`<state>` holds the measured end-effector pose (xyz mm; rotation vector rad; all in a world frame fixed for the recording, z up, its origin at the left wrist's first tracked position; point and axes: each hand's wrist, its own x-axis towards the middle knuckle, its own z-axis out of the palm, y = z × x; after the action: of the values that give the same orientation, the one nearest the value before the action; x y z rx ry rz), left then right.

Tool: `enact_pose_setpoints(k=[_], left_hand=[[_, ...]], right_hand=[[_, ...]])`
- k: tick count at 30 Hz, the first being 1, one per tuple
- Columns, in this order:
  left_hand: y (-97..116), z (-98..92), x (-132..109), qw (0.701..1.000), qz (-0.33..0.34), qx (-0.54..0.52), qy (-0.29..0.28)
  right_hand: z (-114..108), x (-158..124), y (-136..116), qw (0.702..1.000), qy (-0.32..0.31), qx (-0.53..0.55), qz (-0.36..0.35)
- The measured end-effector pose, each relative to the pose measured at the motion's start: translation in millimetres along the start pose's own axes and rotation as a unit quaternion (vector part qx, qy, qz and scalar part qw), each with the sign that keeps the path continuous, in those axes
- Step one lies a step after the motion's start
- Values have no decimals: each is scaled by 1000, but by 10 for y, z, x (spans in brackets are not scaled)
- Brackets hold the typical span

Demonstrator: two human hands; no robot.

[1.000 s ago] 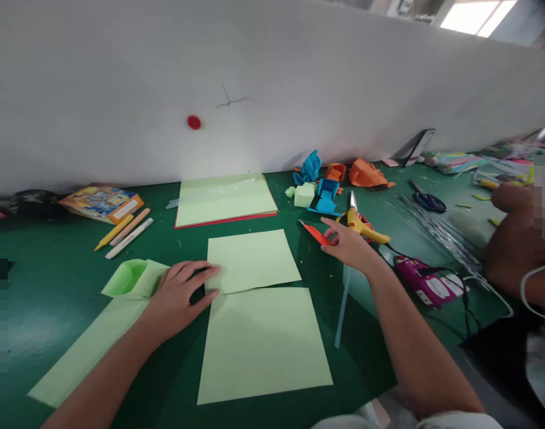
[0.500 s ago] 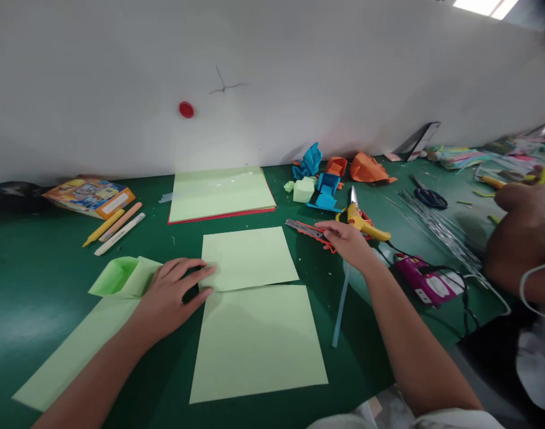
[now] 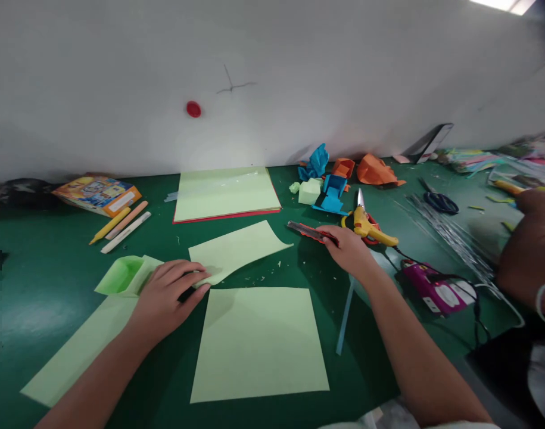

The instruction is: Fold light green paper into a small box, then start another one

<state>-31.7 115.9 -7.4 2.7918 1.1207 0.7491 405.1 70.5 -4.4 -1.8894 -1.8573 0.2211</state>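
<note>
My left hand pinches the near left corner of a small light-green paper sheet, which is lifted and curled off the green table. A larger light-green square sheet lies flat just in front of it. My right hand is closed around a red utility knife, blade end pointing left, just right of the lifted sheet. A folded green paper box sits beside my left hand, with a long green strip below it.
A stack of green paper on red card lies at the back. Yellow glue gun, purple tool, scissors, wire bundle, paper scraps, markers and a colourful box lie around. Another person's arm is at right.
My left hand has lifted and pulled the small sheet away from the large one, turning it. My right hand picked up the utility knife and holds it near the sheet.
</note>
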Motion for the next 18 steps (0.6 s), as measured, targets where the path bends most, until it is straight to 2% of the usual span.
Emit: enact_pose_setpoints(k=[4, 7, 10, 13, 15, 16, 18], left_hand=[[30, -24, 9, 997, 39, 17, 60], [104, -58, 29, 994, 75, 22, 82], [279, -102, 43, 988, 124, 29, 87], [563, -143, 24, 984, 155, 27, 87], [756, -162, -20, 983, 149, 25, 101], [835, -169, -50, 984, 142, 30, 106], [931, -185, -116, 989, 114, 41, 79]], right_hand=[[27, -11, -4, 1000, 11, -8, -11], [51, -22, -64, 999, 24, -1, -24], [91, -68, -239, 998, 18, 27, -47], [166, -172, -521, 990, -47, 103, -86], [237, -257, -713, 946, -147, 274, -89], [274, -296, -794, 924, -165, 333, -92], [337, -357, -907, 895, -147, 407, -107]])
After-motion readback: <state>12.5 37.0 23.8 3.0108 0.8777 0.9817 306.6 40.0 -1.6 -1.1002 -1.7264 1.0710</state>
